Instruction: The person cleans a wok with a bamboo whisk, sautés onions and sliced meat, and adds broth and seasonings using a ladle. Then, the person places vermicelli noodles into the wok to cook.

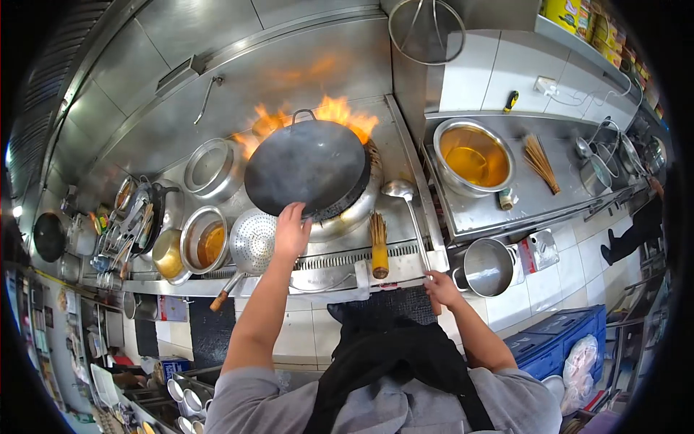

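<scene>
A large black wok (307, 163) sits tilted over the burner, smoke inside it and orange flames (336, 114) behind its rim. My left hand (292, 230) is at the wok's near edge, where a handle would be hidden by the fingers; they look closed, but what they hold is hidden. My right hand (442, 288) is wrapped round the handle of a long metal ladle (398, 189), whose bowl lies right of the wok. A perforated skimmer (253, 240) rests left of my left forearm. Between my hands stands a bamboo brush (379, 249).
Bowls of amber liquid stand at the left (210, 244) and right (473, 163). A metal pot (488, 267) is beside my right hand. A wire strainer (426, 58) hangs above. Another person's dark-clad leg (629, 235) shows at the far right. Blue crates (560, 336) stand at lower right.
</scene>
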The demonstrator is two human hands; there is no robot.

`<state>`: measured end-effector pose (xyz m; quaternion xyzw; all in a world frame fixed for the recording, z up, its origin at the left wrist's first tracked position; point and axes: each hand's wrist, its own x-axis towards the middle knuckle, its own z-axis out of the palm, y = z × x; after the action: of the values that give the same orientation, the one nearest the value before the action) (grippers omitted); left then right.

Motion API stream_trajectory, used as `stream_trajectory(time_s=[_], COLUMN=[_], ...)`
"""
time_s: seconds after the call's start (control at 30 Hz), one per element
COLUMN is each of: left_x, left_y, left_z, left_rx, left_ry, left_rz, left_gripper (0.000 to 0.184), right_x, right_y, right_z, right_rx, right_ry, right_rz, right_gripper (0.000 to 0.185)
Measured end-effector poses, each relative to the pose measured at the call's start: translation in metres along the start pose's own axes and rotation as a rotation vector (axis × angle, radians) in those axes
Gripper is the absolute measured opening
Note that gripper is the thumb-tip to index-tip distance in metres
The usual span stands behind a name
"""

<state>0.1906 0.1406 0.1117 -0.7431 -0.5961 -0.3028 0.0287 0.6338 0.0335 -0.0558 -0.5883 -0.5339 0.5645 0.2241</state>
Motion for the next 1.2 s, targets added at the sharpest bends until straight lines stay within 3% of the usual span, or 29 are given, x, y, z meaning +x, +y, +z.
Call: stream_trajectory(time_s=[0.03, 0.1, 0.2, 0.3, 0.33, 0.37, 0.4, 0.43, 0.5, 0.53, 0.6, 0.7, 0.73, 0.83, 0.87, 0.93, 1.03, 1.07, 1.1, 1.13, 1.17, 1.2], left_x=[0.008, 0.014, 0.021, 0.039, 0.066, 0.090, 0.118, 0.166, 0.189, 0.188, 0.200, 0.212, 0.215, 0.226, 0.230, 0.213, 0.147, 0.122, 0.093, 0.064, 0.034, 0.008], left_y=[0.001, 0.000, 0.035, 0.060, 0.045, 0.035, 0.043, 0.009, -0.018, -0.017, -0.020, 0.002, 0.014, 0.047, 0.056, 0.065, 0.071, 0.059, 0.045, 0.046, 0.050, 0.058], left_z=[0.008, 0.028, -0.002, -0.064, -0.092, -0.115, -0.150, -0.214, -0.284, -0.321, -0.368, -0.385, -0.377, -0.304, -0.268, -0.203, -0.116, -0.093, -0.068, -0.051, -0.035, -0.028], left_rx=[0.008, 0.301, 0.317, 0.191, 0.119, 0.084, 0.146, -0.212, -0.551, -0.764, -0.949, -1.027, -1.023, -0.467, -0.217, -0.001, 0.072, 0.038, -0.057, -0.020, -0.044, 0.020], left_ry=[-0.006, -0.426, -0.488, -0.261, -0.142, -0.089, 0.115, 0.330, 0.489, 0.414, 0.462, 0.514, 0.510, 0.513, 0.564, 0.379, 0.271, 0.152, 0.162, 0.111, 0.104, -0.008], left_rz=[-0.003, -0.156, -0.101, 0.048, 0.290, -0.100, -0.173, -0.351, -0.582, -0.596, -0.645, -0.605, -0.601, -0.328, -0.241, -0.192, -0.102, -0.185, -0.115, -0.107, 0.028, 0.022], left_gripper=[0.041, 0.033, 0.032, 0.021, 0.010, 0.008, 0.007, 0.013, 0.025, 0.023, 0.023, 0.022, 0.022, 0.024, 0.025, 0.030, 0.028, 0.027, 0.025, 0.022, 0.021, 0.020], right_x=[-0.018, -0.053, -0.094, -0.120, -0.121, -0.121, -0.118, -0.108, -0.113, -0.115, -0.113, -0.103, -0.097, -0.068, -0.059, -0.049, -0.033, -0.027, -0.020, -0.022, -0.044, -0.073], right_y=[0.010, 0.029, 0.047, 0.041, 0.042, 0.046, 0.050, 0.052, 0.027, 0.017, 0.016, 0.033, 0.043, 0.078, 0.082, 0.070, 0.045, 0.042, 0.039, 0.028, -0.001, -0.032], right_z=[-0.008, -0.021, -0.031, -0.042, -0.044, -0.047, -0.054, -0.067, -0.089, -0.095, -0.106, -0.106, -0.098, -0.051, -0.027, 0.007, 0.034, 0.038, 0.038, 0.034, 0.024, 0.011], right_rx=[0.006, 0.037, 0.112, 0.220, 0.221, 0.204, 0.187, 0.100, 0.122, 0.156, 0.205, 0.228, 0.205, 0.169, 0.221, 0.265, 0.451, 0.028, -0.401, -0.403, -0.138, 0.123], right_ry=[-0.009, -0.031, -0.023, 0.051, 0.044, 0.067, 0.096, 0.116, 0.189, 0.229, 0.261, 0.253, 0.215, 0.099, 0.108, 0.119, 0.098, 0.254, 0.406, 0.432, 0.319, 0.215], right_rz=[0.001, 0.112, 0.111, 0.225, 0.226, 0.216, 0.202, 0.036, 0.005, 0.020, 0.044, 0.116, 0.170, 0.172, 0.126, 0.088, 0.164, 0.047, -0.067, -0.052, 0.046, 0.141], right_gripper=[0.043, 0.040, 0.040, 0.037, 0.037, 0.037, 0.037, 0.037, 0.036, 0.036, 0.037, 0.038, 0.039, 0.059, 0.057, 0.055, 0.050, 0.044, 0.038, 0.038, 0.033, 0.028])
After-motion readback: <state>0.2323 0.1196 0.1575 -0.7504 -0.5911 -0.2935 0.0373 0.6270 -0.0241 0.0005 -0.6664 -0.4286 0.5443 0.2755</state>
